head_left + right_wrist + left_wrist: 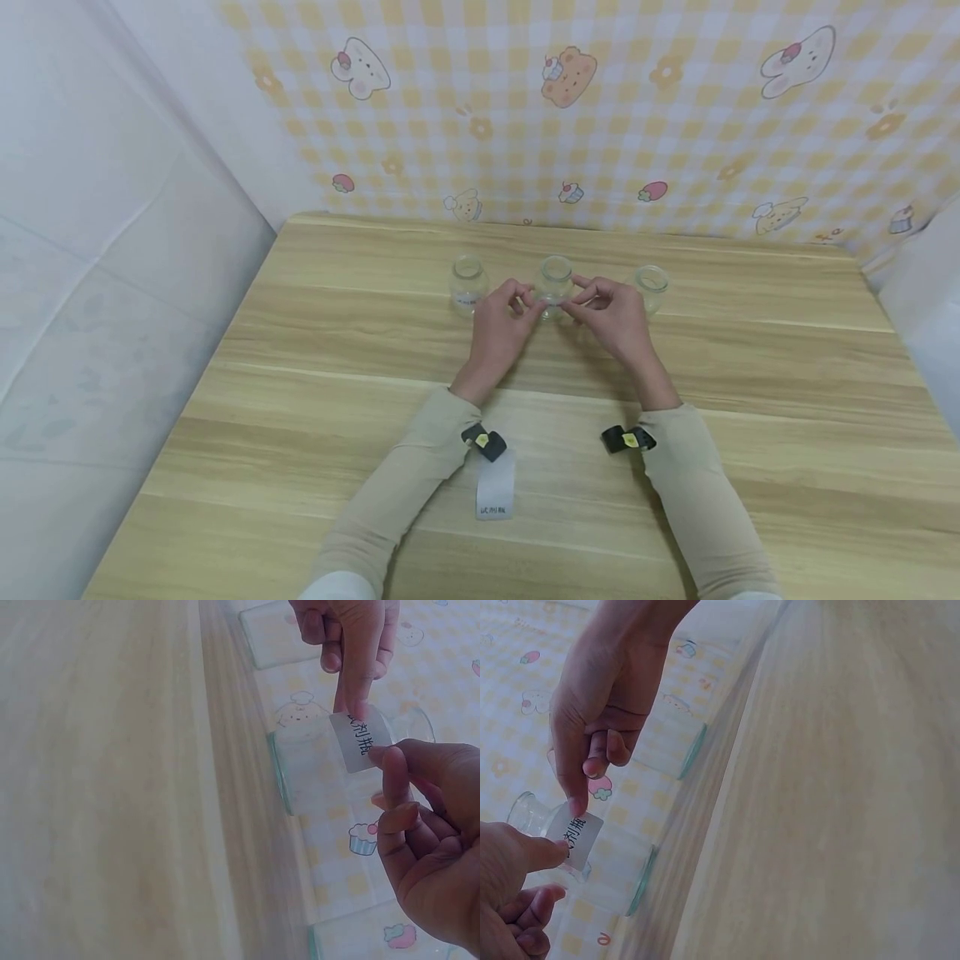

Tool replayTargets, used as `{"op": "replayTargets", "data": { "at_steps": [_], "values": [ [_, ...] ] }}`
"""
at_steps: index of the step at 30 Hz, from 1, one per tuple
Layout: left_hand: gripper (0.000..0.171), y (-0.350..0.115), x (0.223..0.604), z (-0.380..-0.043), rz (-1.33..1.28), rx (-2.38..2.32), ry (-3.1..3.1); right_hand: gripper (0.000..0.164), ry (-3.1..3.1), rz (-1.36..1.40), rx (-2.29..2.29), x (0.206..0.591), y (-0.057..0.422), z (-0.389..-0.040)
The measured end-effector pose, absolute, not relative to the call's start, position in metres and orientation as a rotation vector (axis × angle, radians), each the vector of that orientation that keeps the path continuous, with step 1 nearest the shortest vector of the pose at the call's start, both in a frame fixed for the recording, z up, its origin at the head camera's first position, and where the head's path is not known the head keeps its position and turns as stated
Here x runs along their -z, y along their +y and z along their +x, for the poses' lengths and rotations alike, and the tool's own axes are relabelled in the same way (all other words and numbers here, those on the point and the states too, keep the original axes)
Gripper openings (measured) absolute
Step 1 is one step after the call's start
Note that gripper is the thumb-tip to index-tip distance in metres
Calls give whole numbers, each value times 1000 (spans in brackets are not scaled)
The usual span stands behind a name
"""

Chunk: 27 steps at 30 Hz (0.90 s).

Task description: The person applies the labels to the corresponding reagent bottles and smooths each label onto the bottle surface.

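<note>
At the middle one of three clear glass jars point(556, 271), both hands work on a small white label point(354, 742) with black printed characters. My left hand point(501, 325) holds one end of it, its thumb flat on the printed face. The other end is between the thumb and fingers of my right hand point(617, 323). The label lies across the front of the jar, which stands upright on the table. On the left, another jar point(467, 279) bears a similar label low on its side. The jar on the right point(651, 283) stands just behind my right hand.
A pale strip point(495, 492) with one printed label lies on the wooden table point(315, 467), near my left wrist. Behind the table's back edge hangs a yellow checked cloth point(480, 100). A white wall point(112, 250) borders the left side.
</note>
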State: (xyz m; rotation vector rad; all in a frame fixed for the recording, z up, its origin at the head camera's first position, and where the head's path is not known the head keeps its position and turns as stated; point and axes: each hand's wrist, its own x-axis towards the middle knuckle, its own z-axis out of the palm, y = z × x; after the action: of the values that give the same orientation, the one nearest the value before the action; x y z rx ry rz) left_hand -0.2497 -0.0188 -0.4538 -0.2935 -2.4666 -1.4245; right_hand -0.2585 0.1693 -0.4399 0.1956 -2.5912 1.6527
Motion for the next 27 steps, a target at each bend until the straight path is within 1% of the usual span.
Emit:
{"op": "replayTargets", "data": {
  "at_steps": [18, 27],
  "values": [
    [24, -18, 454, -250, -294, 1440, -2465, 11, -2561, 225, -1703, 437, 169, -257],
    [22, -18, 454, -251, -300, 1445, -2455, 17, -2568, 230, -1713, 435, 169, -257]
  ]
}}
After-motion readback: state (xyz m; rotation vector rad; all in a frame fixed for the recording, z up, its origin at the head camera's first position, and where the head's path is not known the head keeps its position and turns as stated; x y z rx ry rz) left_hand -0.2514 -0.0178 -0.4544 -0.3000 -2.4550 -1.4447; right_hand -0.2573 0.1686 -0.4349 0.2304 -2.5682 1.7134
